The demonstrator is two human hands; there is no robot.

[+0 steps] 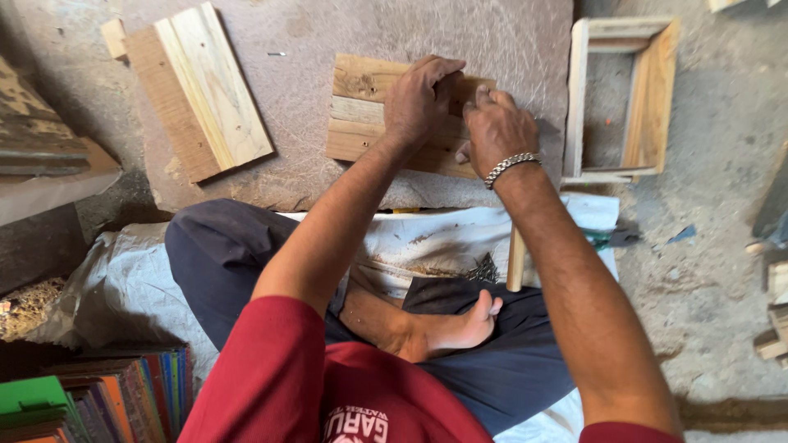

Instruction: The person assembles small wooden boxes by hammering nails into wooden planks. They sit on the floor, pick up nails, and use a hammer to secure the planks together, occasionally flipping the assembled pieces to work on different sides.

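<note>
A small wooden panel (359, 111) made of pale slats lies on a brown board (328, 33) on the floor in front of me. My left hand (419, 98) rests on the panel, fingers curled over its upper slat. My right hand (495, 130), with a metal bracelet on the wrist, is beside it on the panel's right end, with its fingers closed. The two hands touch at the fingertips, and what is between them is hidden. A wooden handle (515, 261) sticks out from under my right forearm; I cannot tell whether the hand holds it.
A larger slat panel (201, 90) lies at the upper left. An open wooden frame (648, 98) sits at the right on the concrete. White cloth (123, 287) covers the floor under my crossed legs. Coloured sheets (107, 398) are stacked at lower left, and wood offcuts (776, 328) at the right edge.
</note>
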